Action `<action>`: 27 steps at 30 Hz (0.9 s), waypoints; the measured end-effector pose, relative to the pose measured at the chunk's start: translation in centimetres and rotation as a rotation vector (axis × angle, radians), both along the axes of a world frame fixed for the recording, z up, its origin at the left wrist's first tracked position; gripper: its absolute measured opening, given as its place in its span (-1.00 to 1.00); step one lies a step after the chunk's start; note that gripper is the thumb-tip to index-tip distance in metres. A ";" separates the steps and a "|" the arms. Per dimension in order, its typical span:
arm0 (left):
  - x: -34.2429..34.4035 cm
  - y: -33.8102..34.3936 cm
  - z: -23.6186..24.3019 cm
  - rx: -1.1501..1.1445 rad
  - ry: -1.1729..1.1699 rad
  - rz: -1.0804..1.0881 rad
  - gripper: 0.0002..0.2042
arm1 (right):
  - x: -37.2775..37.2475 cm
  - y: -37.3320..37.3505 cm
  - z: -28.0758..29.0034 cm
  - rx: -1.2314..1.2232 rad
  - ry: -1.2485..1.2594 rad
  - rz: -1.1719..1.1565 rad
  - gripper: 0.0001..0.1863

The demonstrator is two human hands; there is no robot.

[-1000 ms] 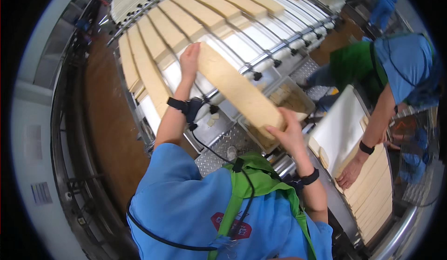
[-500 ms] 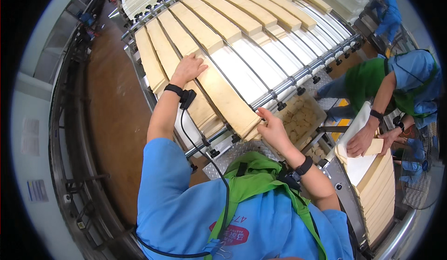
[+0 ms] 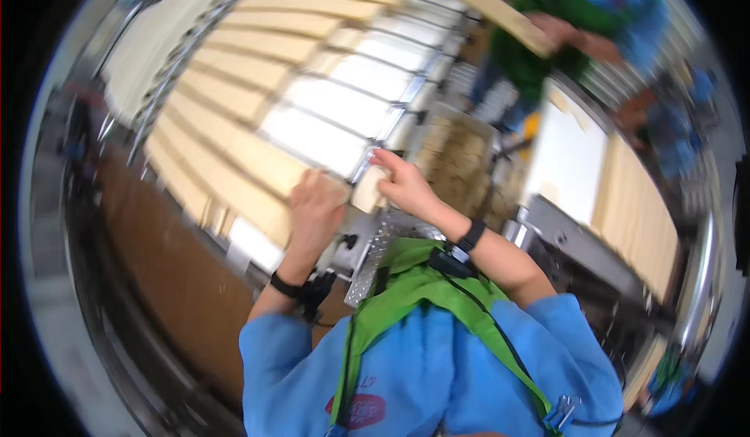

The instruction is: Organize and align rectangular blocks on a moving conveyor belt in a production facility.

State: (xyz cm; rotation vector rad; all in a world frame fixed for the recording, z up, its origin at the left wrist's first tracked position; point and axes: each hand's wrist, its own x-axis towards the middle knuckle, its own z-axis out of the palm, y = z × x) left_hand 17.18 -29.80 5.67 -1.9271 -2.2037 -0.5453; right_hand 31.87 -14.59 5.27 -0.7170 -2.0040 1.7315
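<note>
Long pale dough strips (image 3: 234,101) lie side by side in lanes between thin rods on a white belt (image 3: 336,132). My left hand (image 3: 316,202) is at the near end of one strip, its fingers curled and smeared by motion, so its grip is unclear. Just right of it, my right hand (image 3: 406,187) has thumb and fingers bent around a small pale dough piece (image 3: 366,191) at the belt's near rail. Both wrists wear black bands.
A bin of dough scraps (image 3: 457,152) stands right of the belt. Beyond it, a co-worker in a green apron (image 3: 558,34) holds a long dough strip (image 3: 492,7). At the right, a white surface (image 3: 566,152) adjoins stacked dough strips (image 3: 633,210). Brown floor (image 3: 148,257) lies left.
My view has turned and blurred. My left hand has come back along the strip toward my right hand. The co-worker has lifted a strip from the right-hand stack area toward the belt.
</note>
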 end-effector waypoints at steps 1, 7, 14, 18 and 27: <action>-0.1 0.0 -0.9 -0.009 0.037 0.051 -0.76 | 0.8 1.1 0.5 -0.006 0.010 -0.042 -0.43; -0.8 1.0 -2.1 0.068 0.069 -0.014 -0.73 | 10.8 7.3 -5.1 0.653 -0.141 -0.376 -0.43; 0.3 1.4 -1.5 0.068 0.182 -0.018 -0.77 | 23.2 6.2 -11.9 0.605 -0.437 -0.157 -0.71; 0.5 1.3 -1.9 0.038 0.282 0.032 -0.78 | 23.2 5.5 -11.0 0.565 -0.434 -0.169 -0.79; -0.2 1.5 -2.6 0.093 0.296 0.000 -0.75 | 26.3 5.4 -9.0 0.352 -0.089 -0.519 -0.76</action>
